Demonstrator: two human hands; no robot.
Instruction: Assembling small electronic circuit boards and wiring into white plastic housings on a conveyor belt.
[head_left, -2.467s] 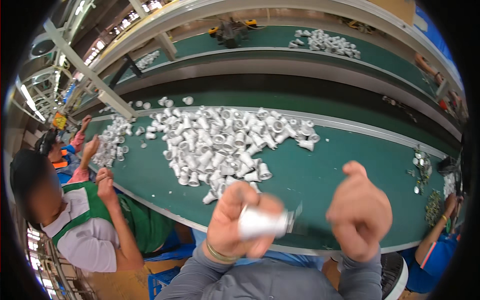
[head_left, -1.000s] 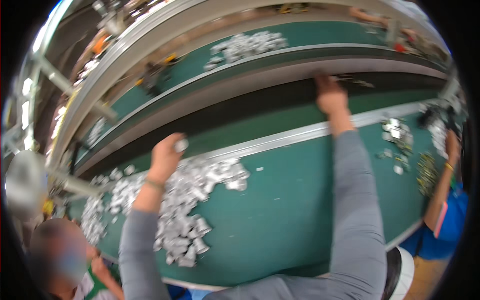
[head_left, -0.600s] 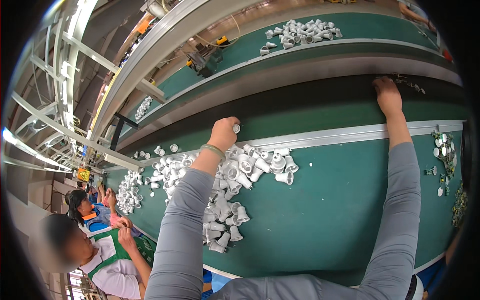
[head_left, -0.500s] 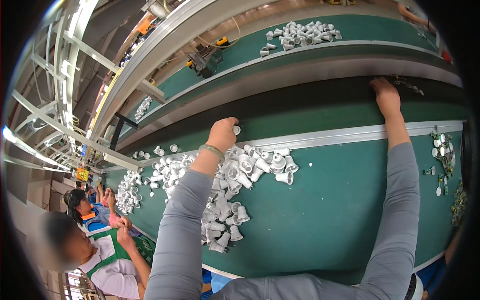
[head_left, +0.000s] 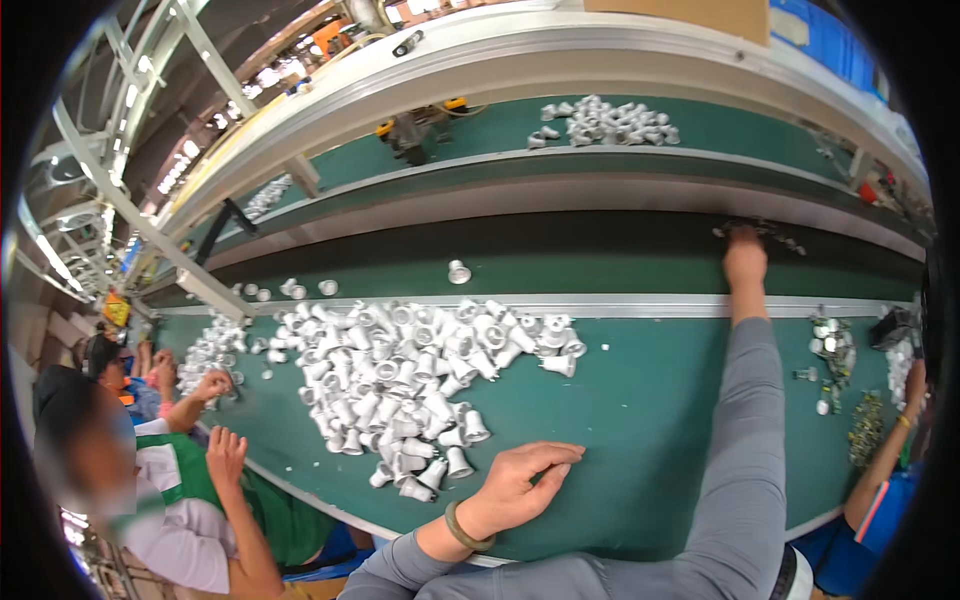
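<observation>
My left hand (head_left: 522,486), a bracelet on its wrist, hovers over the green table near its front edge. Its fingers are stretched out, thumb apart, with nothing in them. To its left lies a large heap of white cup-shaped lamp housings (head_left: 400,360). One white housing (head_left: 459,272) stands alone on the dark green conveyor belt (head_left: 560,255) beyond the metal rail. My right hand (head_left: 745,262) reaches over that rail to the far side of the belt, at a small cluster of circuit-board parts (head_left: 770,236). Its fingertips are hidden and blurred, so any hold does not show.
Circuit-board parts with white discs (head_left: 832,345) lie on the table at the right, beside a dark box (head_left: 890,328). The metal rail (head_left: 640,306) divides table and belt. More housings (head_left: 620,122) lie on a farther surface. Co-workers sit left and right.
My left hand has left the belt and come back to the table's near side; a single housing now stands on the belt. My right hand stays at the small parts. The view has tilted.
</observation>
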